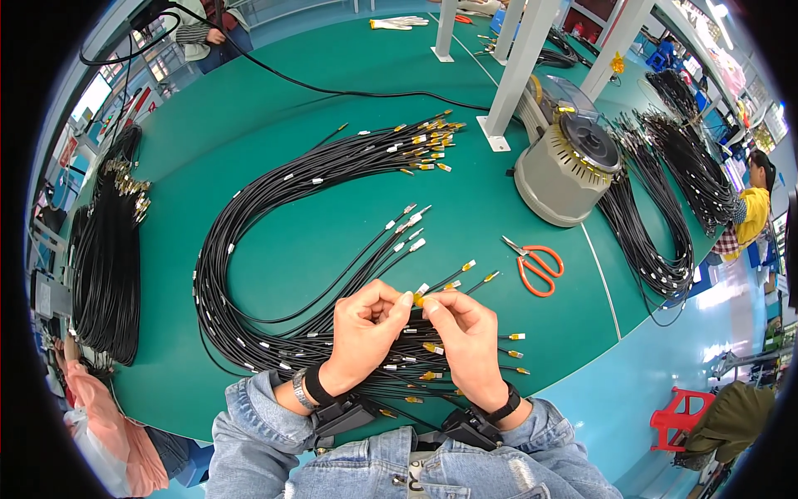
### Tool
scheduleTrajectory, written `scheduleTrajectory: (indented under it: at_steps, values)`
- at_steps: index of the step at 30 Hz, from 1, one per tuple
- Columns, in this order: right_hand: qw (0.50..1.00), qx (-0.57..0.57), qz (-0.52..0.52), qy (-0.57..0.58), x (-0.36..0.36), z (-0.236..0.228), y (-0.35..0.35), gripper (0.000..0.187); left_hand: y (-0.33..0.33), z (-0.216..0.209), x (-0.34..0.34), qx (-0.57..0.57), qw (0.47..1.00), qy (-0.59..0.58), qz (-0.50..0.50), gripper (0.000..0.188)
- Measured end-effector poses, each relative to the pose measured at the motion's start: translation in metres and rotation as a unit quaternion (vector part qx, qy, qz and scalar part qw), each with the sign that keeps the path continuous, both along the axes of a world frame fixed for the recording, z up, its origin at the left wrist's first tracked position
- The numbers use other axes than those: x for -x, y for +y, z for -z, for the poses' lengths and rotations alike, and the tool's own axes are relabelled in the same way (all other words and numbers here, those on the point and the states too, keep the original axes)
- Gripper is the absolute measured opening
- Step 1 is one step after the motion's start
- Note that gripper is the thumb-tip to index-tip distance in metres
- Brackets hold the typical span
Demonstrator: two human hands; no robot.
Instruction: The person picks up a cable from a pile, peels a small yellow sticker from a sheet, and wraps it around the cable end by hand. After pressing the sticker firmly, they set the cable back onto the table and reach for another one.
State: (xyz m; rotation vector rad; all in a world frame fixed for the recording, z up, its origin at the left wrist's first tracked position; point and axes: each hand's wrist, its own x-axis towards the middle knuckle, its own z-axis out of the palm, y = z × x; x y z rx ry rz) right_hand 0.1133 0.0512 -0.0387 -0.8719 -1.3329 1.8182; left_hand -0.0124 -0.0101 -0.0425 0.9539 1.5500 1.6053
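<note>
My left hand point(366, 333) and my right hand point(467, 343) meet above a bundle of thin black cables point(218, 274), thumbs and fingertips pinched together. Between the fingertips is a cable end with a small yellow piece point(419, 299), beside a white label tag point(422, 289). The bundle curves in a wide U on the green table point(291, 200), and many ends carry yellow wraps and white tags. A few cable ends with metal tips point(411, 220) lie apart inside the curve. Part of the bundle is hidden beneath my hands.
Orange-handled scissors point(540, 270) lie right of my hands. Behind them stands a grey round-bodied machine point(561, 179) beside a white metal post point(514, 75). More cable bundles hang at the left edge point(108, 266) and lie at the right point(657, 224). A red stool point(677, 418) stands on the floor. Other people work around.
</note>
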Motion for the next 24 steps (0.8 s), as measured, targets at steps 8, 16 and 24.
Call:
scheduleTrajectory:
  at_steps: [8, 16, 24]
  values:
    - [0.998, 0.055, -0.015, -0.017, -0.005, -0.007, 0.000, 0.016, 0.000, -0.001, -0.003, -0.020, 0.997, 0.074, -0.018, 0.015]
    - [0.994, 0.097, -0.048, 0.010, -0.006, -0.011, 0.000, 0.025, 0.001, -0.001, -0.005, -0.032, 0.997, 0.058, -0.034, 0.014]
    - [0.999, 0.029, -0.034, 0.021, 0.002, 0.002, 0.001, 0.014, -0.001, 0.004, 0.001, -0.005, 1.000, 0.023, -0.004, 0.012]
